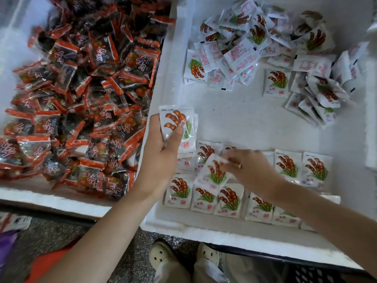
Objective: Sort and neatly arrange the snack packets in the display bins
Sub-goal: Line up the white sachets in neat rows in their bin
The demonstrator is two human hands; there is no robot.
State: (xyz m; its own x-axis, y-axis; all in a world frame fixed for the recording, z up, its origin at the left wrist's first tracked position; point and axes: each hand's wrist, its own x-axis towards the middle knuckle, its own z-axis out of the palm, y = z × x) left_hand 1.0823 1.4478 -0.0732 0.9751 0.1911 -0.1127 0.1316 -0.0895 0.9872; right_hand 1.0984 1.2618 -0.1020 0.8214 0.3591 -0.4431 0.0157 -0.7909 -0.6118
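Packet in hand: tilted white foil snack packet [214, 172], printed with brown pods and green leaves, lying askew over the rows at the front of the white foam display bin [204, 231].
Right hand: right hand [242, 166] meets the packet's upper corner. Motion blur hides whether it pinches or only presses.
Left hand: left hand [163, 148], at the bin's left wall, has thumb and fingers clamped round a small stack of white packets [177, 121], held face up.
Front rows: two rows of white packets [230, 199] lie face up and overlapping along the bin's front edge.
Step, as judged: square the tilted packet to its neighbours, picture up and seal toward the front, overlapping evenly, then feed the next one from the stack.
Loose stock: unsorted heap of white packets [244, 43] by the bin's far wall, many face down.
Adjoining bin: red-and-black clear-film packets [81, 88], piled loose, left of the foam bin.
Writing: white packets carry a red square seal. Their backs have red small print, unreadable. The red-and-black packets show white brush characters, not legible with confidence.
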